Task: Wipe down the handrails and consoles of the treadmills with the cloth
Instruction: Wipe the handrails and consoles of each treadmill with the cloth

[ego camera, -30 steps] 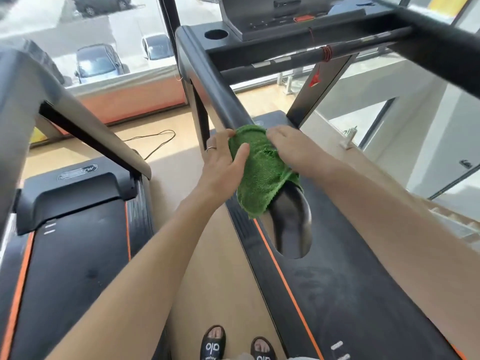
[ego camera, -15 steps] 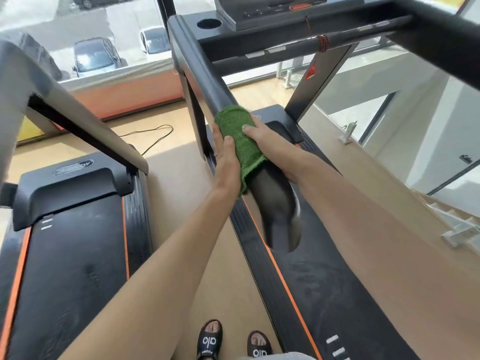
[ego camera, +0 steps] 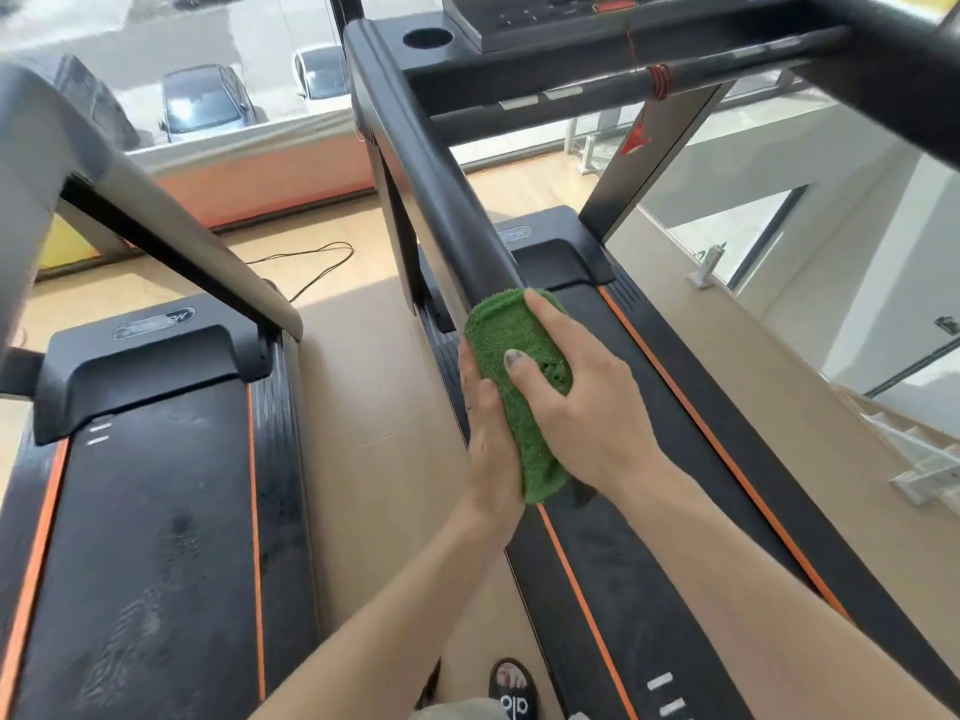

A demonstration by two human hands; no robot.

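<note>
Head view, frame centre: your left hand [ego camera: 491, 433] and right hand [ego camera: 582, 402], fingers clamped round the cloth [ego camera: 519, 371], have slid back down to the handrail [ego camera: 441, 200] end, wiping it again.

Wooden floor [ego camera: 374, 433] under two treadmills [ego camera: 150, 511], loose cable [ego camera: 317, 262].

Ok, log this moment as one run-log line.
step: wiping handrail | cloth: wrapped over rail's near end | left hand: grips cloth | right hand: grips cloth | console: untouched

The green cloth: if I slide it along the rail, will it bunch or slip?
The green cloth looks soft and floppy, draped round the handrail, so it may bunch. Its nubby pile probably grips. Both the left hand and right hand clasp it.
</note>
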